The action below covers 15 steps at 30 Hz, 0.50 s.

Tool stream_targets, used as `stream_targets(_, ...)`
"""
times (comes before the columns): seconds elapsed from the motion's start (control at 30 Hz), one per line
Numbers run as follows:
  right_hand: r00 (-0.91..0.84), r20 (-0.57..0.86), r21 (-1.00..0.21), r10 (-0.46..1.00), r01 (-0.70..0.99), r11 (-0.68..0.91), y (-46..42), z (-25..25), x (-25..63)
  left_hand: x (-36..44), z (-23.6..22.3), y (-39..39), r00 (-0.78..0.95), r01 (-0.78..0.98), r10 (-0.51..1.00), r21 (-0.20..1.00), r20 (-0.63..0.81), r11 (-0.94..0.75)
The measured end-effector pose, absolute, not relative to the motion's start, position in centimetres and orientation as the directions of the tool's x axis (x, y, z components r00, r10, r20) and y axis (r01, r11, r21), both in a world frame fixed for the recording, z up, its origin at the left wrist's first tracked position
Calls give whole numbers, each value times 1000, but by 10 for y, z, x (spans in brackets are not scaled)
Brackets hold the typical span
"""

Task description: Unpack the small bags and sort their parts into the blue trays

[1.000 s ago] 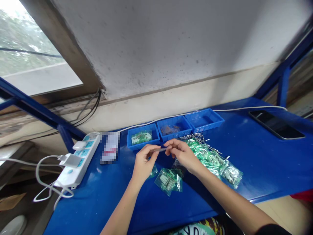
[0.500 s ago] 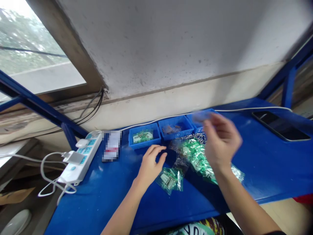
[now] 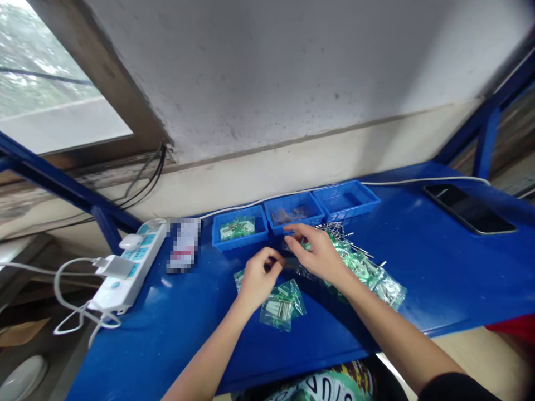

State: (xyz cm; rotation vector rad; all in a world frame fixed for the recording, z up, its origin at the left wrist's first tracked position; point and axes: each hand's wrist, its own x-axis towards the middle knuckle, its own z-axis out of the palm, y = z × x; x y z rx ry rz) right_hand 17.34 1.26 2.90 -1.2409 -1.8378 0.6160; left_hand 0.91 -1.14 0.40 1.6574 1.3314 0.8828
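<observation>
My left hand (image 3: 259, 277) is closed in a pinch over the bench. A small clear plastic bag (image 3: 289, 268), partly blurred, shows at its fingertips. Just right of it, my right hand (image 3: 316, 253) has thumb and fingers apart, above dark clear packets whose contents I cannot make out. Below the left hand lie green-tinted packets (image 3: 279, 309) with small metal and white pieces inside; another packet (image 3: 238, 278) is partly hidden behind that hand. A pile of green packets (image 3: 359, 267) lies beneath and beyond my right forearm, with loose metal pins (image 3: 334, 228) behind it.
Three blue trays line the wall: the left tray (image 3: 241, 243) holds a green packet, the middle tray (image 3: 297, 223) small clear packets, the right tray (image 3: 349, 201) nothing visible. A power strip (image 3: 137, 262) with cables stands left, a phone (image 3: 470, 209) lies right.
My right hand has come down and left from in front of the right tray, toward my left hand. My left hand has closed into a pinch. Another green packet shows by it.
</observation>
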Motion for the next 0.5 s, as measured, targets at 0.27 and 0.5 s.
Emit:
stream_targets(0.27, -400, -10, -986, 917, 158, 59, 13, 21, 167, -12, 12, 0, 12, 85, 997, 994, -77, 75)
stream_targets(0.5, -434, -115, -993, 894, 28, -114, 9, 22, 160, -11, 12, -1, 35, 128, 997, 989, -74, 69)
